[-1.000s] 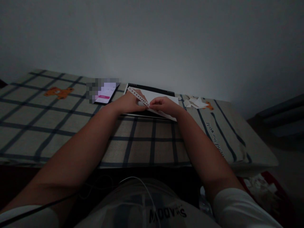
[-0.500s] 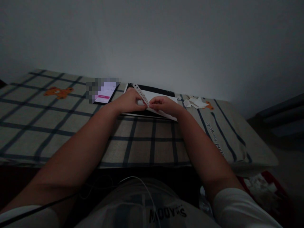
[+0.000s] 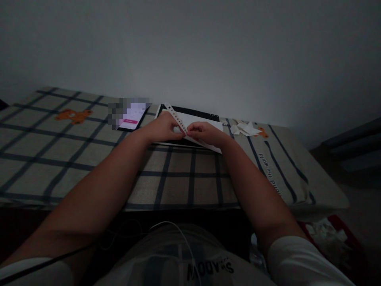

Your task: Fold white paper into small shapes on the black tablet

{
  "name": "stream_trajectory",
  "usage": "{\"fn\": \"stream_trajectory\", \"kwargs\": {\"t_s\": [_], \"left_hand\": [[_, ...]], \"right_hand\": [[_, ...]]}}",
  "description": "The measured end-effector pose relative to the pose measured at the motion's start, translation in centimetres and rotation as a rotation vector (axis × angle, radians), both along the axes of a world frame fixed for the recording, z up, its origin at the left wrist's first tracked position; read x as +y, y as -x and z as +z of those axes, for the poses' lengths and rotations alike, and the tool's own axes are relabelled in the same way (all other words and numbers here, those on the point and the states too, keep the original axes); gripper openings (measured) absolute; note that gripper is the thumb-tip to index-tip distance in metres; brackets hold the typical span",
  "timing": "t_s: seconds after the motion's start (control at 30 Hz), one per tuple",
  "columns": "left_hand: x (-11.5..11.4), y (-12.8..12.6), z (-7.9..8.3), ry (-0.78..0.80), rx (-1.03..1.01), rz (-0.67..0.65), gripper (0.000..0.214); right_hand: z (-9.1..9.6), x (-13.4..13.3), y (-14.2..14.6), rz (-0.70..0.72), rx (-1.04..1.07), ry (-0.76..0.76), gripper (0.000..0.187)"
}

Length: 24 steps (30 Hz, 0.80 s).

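Both my hands meet over a white sheet of paper (image 3: 205, 121) lying on a black pad (image 3: 190, 112) on the checked cloth. My left hand (image 3: 162, 127) pinches a narrow perforated strip (image 3: 176, 116) at the sheet's edge, the strip rising up and to the left. My right hand (image 3: 204, 132) is closed, pinching the sheet right beside the strip. The fingertips of both hands almost touch. The room is dim.
A lit phone (image 3: 131, 117) lies left of the pad. Several white paper scraps (image 3: 245, 128) lie right of it. A checked cloth (image 3: 89, 155) with an orange bear print (image 3: 73, 116) covers the surface. A white cable (image 3: 181, 238) runs over my lap. A red container with scraps (image 3: 330, 234) sits low right.
The perforated strip has lifted higher and steeper between my hands, its free end moving up toward the pad's top edge. My hands stay in nearly the same place.
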<state>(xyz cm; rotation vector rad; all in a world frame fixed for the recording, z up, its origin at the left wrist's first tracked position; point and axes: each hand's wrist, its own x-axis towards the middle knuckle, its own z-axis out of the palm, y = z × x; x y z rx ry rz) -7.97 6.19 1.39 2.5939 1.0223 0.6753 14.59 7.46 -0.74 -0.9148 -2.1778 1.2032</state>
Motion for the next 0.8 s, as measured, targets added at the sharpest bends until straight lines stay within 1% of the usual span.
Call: {"fn": "stream_trajectory", "kwargs": {"t_s": [0.1,0.2,0.3,0.47,0.8], "left_hand": [[-0.10,-0.06,0.28,0.002,-0.013,-0.025,0.022],[-0.16,-0.08,0.41,0.009,-0.016,-0.026,0.021],[-0.21,-0.05,0.32,-0.001,0.008,0.012,0.022],[-0.33,0.00,0.15,0.020,0.005,0.059,0.027],[-0.11,0.01,-0.10,0.033,-0.020,0.018,0.026]], "right_hand": [[0.00,0.05,0.09,0.030,0.007,-0.024,0.026],[0.22,0.05,-0.09,0.013,-0.014,0.021,0.027],[0.45,-0.03,-0.38,-0.008,-0.036,0.059,0.026],[0.60,-0.15,-0.43,-0.029,-0.071,0.019,0.027],[0.69,-0.33,0.12,0.013,-0.050,-0.041,0.026]]}}
